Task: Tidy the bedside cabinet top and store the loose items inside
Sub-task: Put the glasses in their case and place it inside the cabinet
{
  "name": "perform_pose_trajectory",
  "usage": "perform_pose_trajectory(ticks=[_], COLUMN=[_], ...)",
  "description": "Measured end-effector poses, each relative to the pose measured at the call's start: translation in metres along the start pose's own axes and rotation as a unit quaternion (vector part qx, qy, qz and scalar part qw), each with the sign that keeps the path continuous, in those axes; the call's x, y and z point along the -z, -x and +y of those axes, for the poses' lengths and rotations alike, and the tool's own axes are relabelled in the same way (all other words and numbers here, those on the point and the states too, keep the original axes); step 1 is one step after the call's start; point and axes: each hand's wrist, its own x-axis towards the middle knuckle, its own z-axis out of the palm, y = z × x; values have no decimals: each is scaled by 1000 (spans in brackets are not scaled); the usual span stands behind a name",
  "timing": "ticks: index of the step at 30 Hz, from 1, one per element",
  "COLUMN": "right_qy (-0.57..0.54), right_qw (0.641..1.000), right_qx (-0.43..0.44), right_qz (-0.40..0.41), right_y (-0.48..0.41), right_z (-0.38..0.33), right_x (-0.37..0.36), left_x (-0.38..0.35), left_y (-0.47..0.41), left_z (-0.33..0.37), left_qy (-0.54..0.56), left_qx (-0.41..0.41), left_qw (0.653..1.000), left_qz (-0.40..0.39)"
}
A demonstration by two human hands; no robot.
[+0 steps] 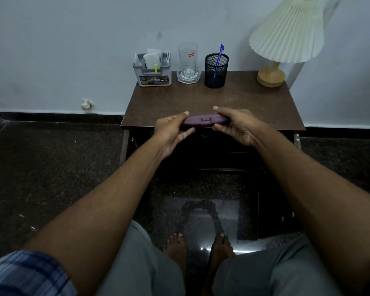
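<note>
A closed purple case [203, 121] is held level over the front edge of the brown cabinet top [254, 103]. My left hand [172, 133] grips its left end, thumb on top and fingers underneath. My right hand [235, 126] grips its right end the same way. Along the back of the top stand a grey organiser [152, 71] with papers and a yellow item, a clear glass [188, 63] on a glass coaster, and a black mesh cup [216, 70] with a blue pen [219, 58].
A lamp [286, 39] with a pleated cream shade and wooden base stands at the back right corner. The cabinet's dark front [212, 150] lies below my hands. Its door [278, 212] appears swung open at the lower right. My bare feet rest on the dark floor [51, 167].
</note>
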Motion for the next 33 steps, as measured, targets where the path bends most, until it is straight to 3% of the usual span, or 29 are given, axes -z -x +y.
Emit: perform_pose_trajectory(ticks=[4, 13, 16, 25, 29, 33], right_qy=[2, 38, 4, 14, -2, 55], right_qw=[999, 997, 998, 999, 993, 986], right_qx=[-14, 20, 26, 5, -23, -36], right_qz=[-51, -58, -56, 47, 116, 154], right_y=[2, -2, 5, 45, 61, 62], right_z=[-1, 2, 5, 32, 50, 63], right_x=[7, 17, 24, 55, 84, 105], left_x=[4, 1, -2, -17, -33, -40], left_y=[-3, 5, 10, 32, 43, 39], left_z=[0, -3, -6, -43, -80, -112], left_qy=[6, -11, 6, 3, -10, -31], left_qx=[5, 5, 6, 56, 68, 75], left_qw=[1000, 999, 999, 997, 997, 997], left_qz=[9, -48, -47, -54, -26, 5])
